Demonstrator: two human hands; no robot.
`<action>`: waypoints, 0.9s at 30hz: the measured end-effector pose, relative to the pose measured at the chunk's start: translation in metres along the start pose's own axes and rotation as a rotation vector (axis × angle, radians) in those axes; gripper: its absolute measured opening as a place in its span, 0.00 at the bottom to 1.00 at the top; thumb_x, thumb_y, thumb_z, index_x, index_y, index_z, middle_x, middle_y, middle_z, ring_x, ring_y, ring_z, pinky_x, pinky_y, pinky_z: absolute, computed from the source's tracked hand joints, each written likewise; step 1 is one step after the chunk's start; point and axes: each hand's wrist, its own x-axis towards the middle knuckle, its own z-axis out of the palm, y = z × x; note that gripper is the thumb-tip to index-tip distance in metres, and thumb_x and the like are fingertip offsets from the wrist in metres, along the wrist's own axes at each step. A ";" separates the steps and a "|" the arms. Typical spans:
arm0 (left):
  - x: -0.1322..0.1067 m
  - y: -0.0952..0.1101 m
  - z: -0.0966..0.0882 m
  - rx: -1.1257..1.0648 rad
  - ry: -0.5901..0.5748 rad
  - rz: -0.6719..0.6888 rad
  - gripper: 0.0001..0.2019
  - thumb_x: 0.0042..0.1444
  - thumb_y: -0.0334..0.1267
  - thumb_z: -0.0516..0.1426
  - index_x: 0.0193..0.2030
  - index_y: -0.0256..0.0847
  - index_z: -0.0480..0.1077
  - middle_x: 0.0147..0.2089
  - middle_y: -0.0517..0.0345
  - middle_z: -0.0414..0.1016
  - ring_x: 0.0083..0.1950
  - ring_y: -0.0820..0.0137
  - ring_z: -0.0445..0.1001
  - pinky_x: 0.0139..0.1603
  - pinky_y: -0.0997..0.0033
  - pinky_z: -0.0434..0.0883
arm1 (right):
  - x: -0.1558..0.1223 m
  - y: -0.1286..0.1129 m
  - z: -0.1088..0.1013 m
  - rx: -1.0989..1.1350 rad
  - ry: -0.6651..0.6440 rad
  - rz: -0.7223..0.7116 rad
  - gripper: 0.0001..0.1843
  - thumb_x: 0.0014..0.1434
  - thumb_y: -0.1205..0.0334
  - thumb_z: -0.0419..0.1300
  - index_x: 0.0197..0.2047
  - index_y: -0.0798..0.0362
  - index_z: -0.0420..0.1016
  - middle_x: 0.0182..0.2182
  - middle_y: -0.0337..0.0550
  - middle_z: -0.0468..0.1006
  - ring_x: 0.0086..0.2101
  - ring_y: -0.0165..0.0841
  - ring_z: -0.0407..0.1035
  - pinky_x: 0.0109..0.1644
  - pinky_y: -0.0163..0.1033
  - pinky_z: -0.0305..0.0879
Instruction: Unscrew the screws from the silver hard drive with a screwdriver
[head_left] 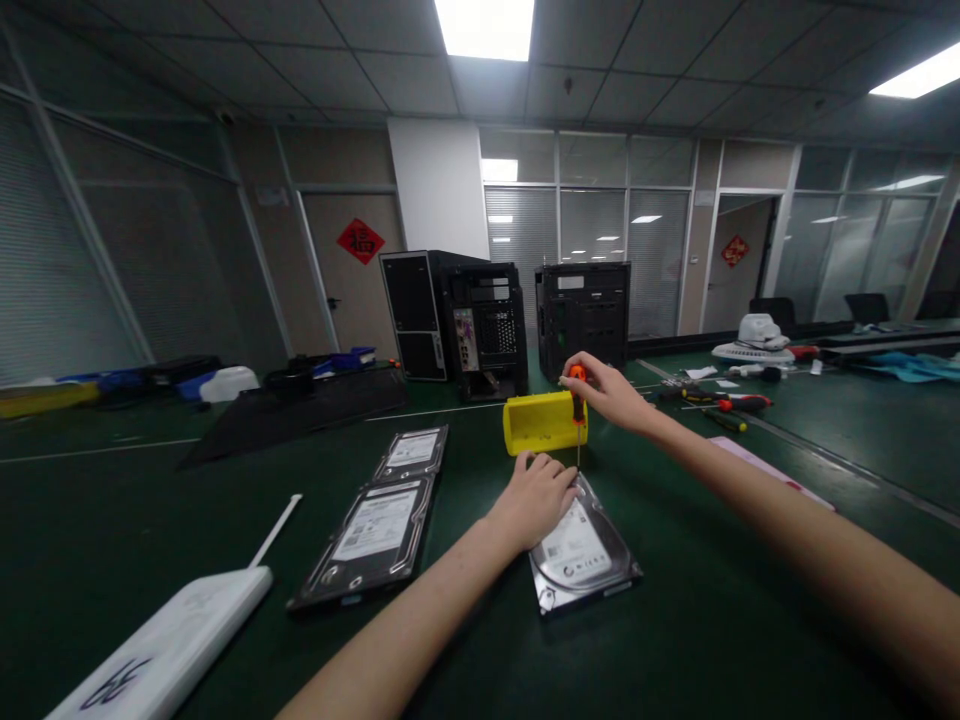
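Note:
A silver hard drive (581, 550) with a white label lies flat on the green table in front of me. My left hand (531, 497) grips its left far side, fingers bent over the case and partly covering the label. An orange and black screwdriver (578, 408) stands upright with its handle top pinched between the fingers of my right hand (604, 392). The shaft points down at the drive's far edge; whether the tip sits in a screw is too small to tell. Just behind the drive is a yellow open bin (536, 425), with small dark bits inside.
Two more hard drives (379, 525) lie to the left, near a white power bank-like slab (169, 640) with a strap. Black computer cases (487, 325) stand at the back. Pliers and other tools (739, 402) lie at right, beyond a pink sheet (765, 468).

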 end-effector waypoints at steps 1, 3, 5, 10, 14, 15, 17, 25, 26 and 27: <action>0.000 0.000 0.000 -0.002 0.000 0.002 0.19 0.62 0.44 0.38 0.53 0.43 0.62 0.45 0.53 0.70 0.47 0.64 0.63 0.49 0.60 0.53 | 0.000 0.001 0.001 0.071 -0.018 0.008 0.11 0.55 0.56 0.50 0.39 0.52 0.63 0.29 0.38 0.68 0.30 0.29 0.65 0.35 0.35 0.62; 0.000 0.000 -0.001 -0.002 0.005 0.003 0.19 0.62 0.44 0.38 0.53 0.43 0.62 0.44 0.53 0.70 0.47 0.64 0.63 0.49 0.60 0.53 | 0.000 0.003 0.004 0.225 -0.062 0.030 0.13 0.55 0.56 0.51 0.43 0.52 0.61 0.28 0.38 0.68 0.30 0.29 0.66 0.34 0.35 0.64; 0.000 0.000 -0.001 0.002 0.005 0.002 0.19 0.62 0.44 0.38 0.53 0.43 0.62 0.44 0.53 0.70 0.47 0.64 0.63 0.49 0.60 0.53 | -0.001 0.004 0.008 0.333 -0.082 0.046 0.16 0.55 0.57 0.51 0.46 0.51 0.59 0.27 0.36 0.66 0.28 0.28 0.67 0.31 0.34 0.65; 0.001 0.000 -0.003 0.005 -0.009 0.004 0.19 0.62 0.44 0.39 0.53 0.43 0.62 0.45 0.53 0.70 0.47 0.64 0.63 0.49 0.60 0.53 | -0.005 0.002 0.014 0.401 -0.067 0.105 0.16 0.56 0.54 0.49 0.47 0.49 0.60 0.26 0.34 0.64 0.24 0.26 0.66 0.26 0.33 0.66; 0.001 0.001 -0.004 0.004 -0.008 0.005 0.19 0.62 0.44 0.38 0.53 0.44 0.62 0.45 0.53 0.70 0.47 0.64 0.63 0.49 0.60 0.53 | -0.006 0.001 0.015 0.444 -0.064 0.120 0.16 0.58 0.55 0.46 0.48 0.49 0.58 0.28 0.35 0.65 0.24 0.25 0.67 0.27 0.33 0.67; 0.001 0.001 -0.004 0.006 -0.010 0.005 0.19 0.62 0.44 0.38 0.53 0.44 0.62 0.44 0.53 0.70 0.47 0.64 0.63 0.49 0.60 0.53 | -0.006 0.001 0.015 0.448 -0.068 0.118 0.15 0.58 0.55 0.46 0.48 0.49 0.59 0.28 0.35 0.65 0.25 0.25 0.67 0.28 0.33 0.67; 0.001 0.001 -0.004 0.011 -0.013 0.002 0.19 0.62 0.44 0.39 0.52 0.44 0.62 0.44 0.53 0.70 0.46 0.64 0.64 0.49 0.59 0.53 | -0.005 0.002 0.015 0.449 -0.070 0.114 0.14 0.57 0.56 0.48 0.46 0.50 0.59 0.29 0.36 0.66 0.26 0.26 0.68 0.30 0.33 0.68; 0.001 0.001 -0.002 0.038 0.001 0.002 0.19 0.62 0.45 0.38 0.53 0.43 0.62 0.45 0.52 0.70 0.47 0.64 0.64 0.49 0.59 0.52 | -0.001 0.001 0.017 0.410 -0.063 0.141 0.14 0.53 0.56 0.53 0.41 0.51 0.58 0.28 0.36 0.69 0.24 0.28 0.70 0.26 0.34 0.67; 0.001 0.001 -0.001 0.041 0.004 0.003 0.20 0.62 0.45 0.38 0.53 0.43 0.61 0.45 0.53 0.70 0.47 0.64 0.64 0.49 0.60 0.52 | -0.001 0.000 0.017 0.400 -0.057 0.142 0.14 0.53 0.56 0.54 0.41 0.51 0.58 0.27 0.35 0.68 0.24 0.28 0.70 0.25 0.34 0.67; 0.001 0.001 -0.001 0.043 0.005 0.005 0.19 0.62 0.45 0.38 0.53 0.43 0.62 0.45 0.53 0.70 0.47 0.64 0.64 0.49 0.60 0.52 | -0.001 0.000 0.017 0.388 -0.049 0.141 0.14 0.52 0.56 0.54 0.40 0.51 0.58 0.27 0.35 0.68 0.24 0.28 0.70 0.25 0.33 0.67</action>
